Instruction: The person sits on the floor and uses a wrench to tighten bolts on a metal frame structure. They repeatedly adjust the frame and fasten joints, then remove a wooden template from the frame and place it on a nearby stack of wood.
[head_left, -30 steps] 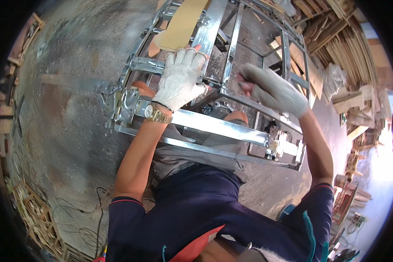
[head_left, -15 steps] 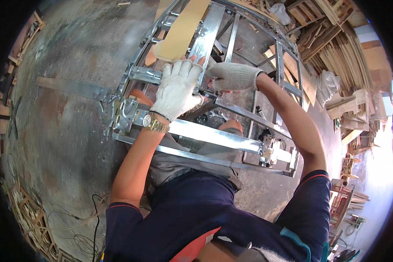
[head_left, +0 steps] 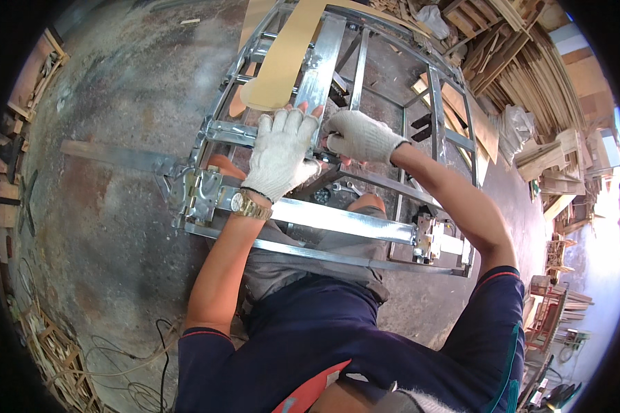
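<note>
My left hand (head_left: 282, 151), in a white fingerless knit glove, lies flat with fingers stretched over the end of a wide shiny metal bar (head_left: 322, 65). Its thumb points toward a dark joint (head_left: 329, 157) in the metal frame. Just right of it, my right hand (head_left: 366, 139), gloved alike, is closed with its fingers curled down at that joint. What those fingers hold, if anything, is hidden. A tan flat board (head_left: 282, 65) rests on the frame beyond my left hand. The welded metal frame (head_left: 344, 219) spans over my legs.
Metal hinge brackets sit at the frame's left corner (head_left: 201, 196) and right corner (head_left: 427, 237). A wrench (head_left: 351, 189) lies below the frame's middle. Stacked wood strips (head_left: 530, 82) fill the right side. Cables (head_left: 134, 372) lie on the floor at lower left.
My right hand has moved down and slightly closer to the joint, its fingers now curled down there. My left hand stays on the bar. The view has shifted slightly.
</note>
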### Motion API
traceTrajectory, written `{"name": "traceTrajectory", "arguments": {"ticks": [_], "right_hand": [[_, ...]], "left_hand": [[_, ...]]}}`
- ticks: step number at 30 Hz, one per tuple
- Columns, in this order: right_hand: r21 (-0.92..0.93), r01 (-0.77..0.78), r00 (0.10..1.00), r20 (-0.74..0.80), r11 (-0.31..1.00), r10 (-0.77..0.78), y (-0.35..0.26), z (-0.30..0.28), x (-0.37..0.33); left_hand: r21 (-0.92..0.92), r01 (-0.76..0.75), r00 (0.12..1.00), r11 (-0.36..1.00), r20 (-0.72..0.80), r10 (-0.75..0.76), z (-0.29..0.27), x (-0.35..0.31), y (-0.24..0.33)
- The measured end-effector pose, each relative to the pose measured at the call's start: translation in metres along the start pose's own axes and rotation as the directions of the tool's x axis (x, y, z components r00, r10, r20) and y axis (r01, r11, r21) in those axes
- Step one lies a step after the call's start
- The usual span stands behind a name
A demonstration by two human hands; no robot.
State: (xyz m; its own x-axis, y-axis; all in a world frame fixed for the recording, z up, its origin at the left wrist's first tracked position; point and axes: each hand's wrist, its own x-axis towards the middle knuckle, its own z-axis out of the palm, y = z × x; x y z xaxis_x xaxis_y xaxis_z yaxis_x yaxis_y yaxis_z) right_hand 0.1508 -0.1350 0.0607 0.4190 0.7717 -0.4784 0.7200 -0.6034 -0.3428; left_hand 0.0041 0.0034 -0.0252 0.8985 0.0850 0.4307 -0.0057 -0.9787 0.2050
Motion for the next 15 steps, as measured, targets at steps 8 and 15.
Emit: {"name": "traceTrajectory", "arguments": {"ticks": [8, 15], "right_hand": [[-0.229, 0.278, 0.909, -0.25, 0.933, -0.333, 0.019, 0.015, 0.001], [0.239, 0.037, 0.996, -0.088, 0.97, -0.016, 0.025, 0.004, 0.011]], "left_hand": [[-0.055, 0.023, 1.0, 0.998, 0.015, -0.022, -0.004, 0.001, 0.002], [-0.086, 0.014, 0.998, 0.996, -0.054, -0.019, 0.001, -0.003, -0.001]]}}
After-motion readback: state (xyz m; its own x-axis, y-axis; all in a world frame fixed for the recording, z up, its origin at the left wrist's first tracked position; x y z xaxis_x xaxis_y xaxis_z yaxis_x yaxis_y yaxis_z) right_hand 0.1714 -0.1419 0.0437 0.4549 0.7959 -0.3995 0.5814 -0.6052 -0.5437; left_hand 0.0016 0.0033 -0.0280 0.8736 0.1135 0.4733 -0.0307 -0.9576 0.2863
